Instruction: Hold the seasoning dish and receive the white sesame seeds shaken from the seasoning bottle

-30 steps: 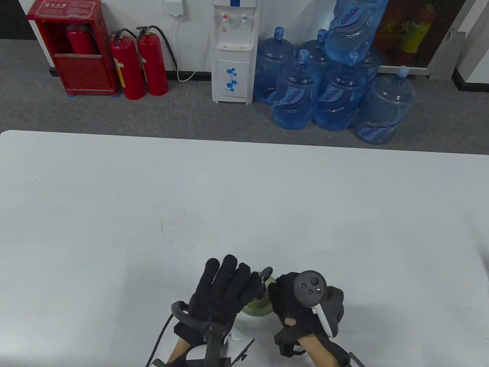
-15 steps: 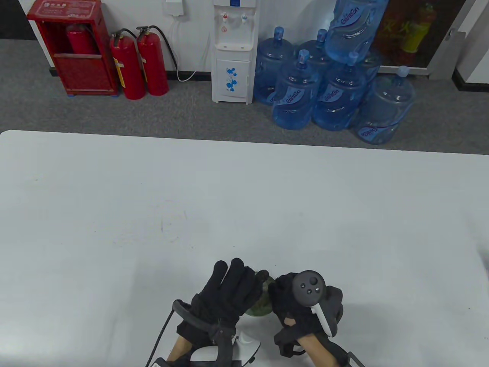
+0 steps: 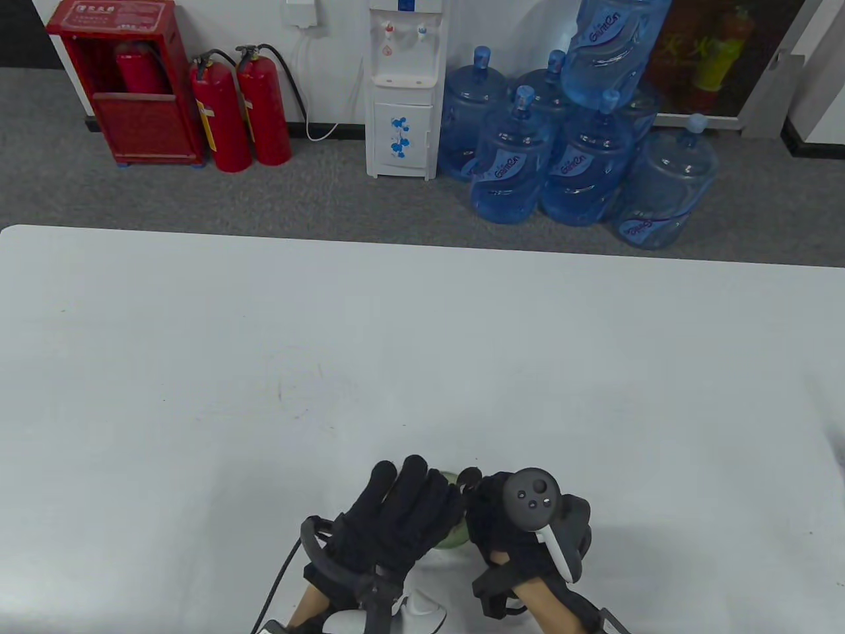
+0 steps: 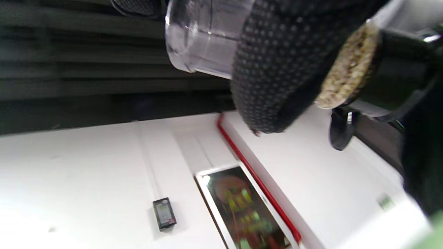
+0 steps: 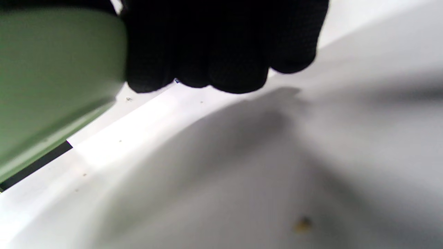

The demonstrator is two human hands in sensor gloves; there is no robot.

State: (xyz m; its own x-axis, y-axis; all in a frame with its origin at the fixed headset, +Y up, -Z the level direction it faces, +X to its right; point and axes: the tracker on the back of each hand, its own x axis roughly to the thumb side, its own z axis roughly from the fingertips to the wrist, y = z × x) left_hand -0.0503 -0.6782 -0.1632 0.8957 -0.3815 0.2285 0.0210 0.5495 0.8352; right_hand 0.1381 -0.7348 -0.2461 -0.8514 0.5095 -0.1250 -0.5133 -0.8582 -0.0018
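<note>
My left hand [image 3: 406, 512] grips a clear seasoning bottle, hidden under the glove in the table view. In the left wrist view the bottle [image 4: 204, 34] lies tipped, with pale sesame seeds [image 4: 349, 65] packed at its mouth end and its black flip lid [image 4: 341, 129] hanging open. My right hand [image 3: 492, 522] holds a pale green seasoning dish [image 3: 454, 536] by its rim, just right of the left hand. In the right wrist view the dish [image 5: 52, 76] fills the top left and my curled fingers [image 5: 221, 45] grip it above the table. The dish's inside is hidden.
The white table [image 3: 422, 343] stretches far and wide around both hands. A stray seed [image 5: 303, 224] lies on the table under the right hand. Water jugs [image 3: 581, 152], a dispenser [image 3: 403, 92] and fire extinguishers [image 3: 241, 105] stand on the floor beyond the far edge.
My left hand has moved right and a little nearer, over the dish, so it covers more of it. The right hand and dish have stayed nearly still.
</note>
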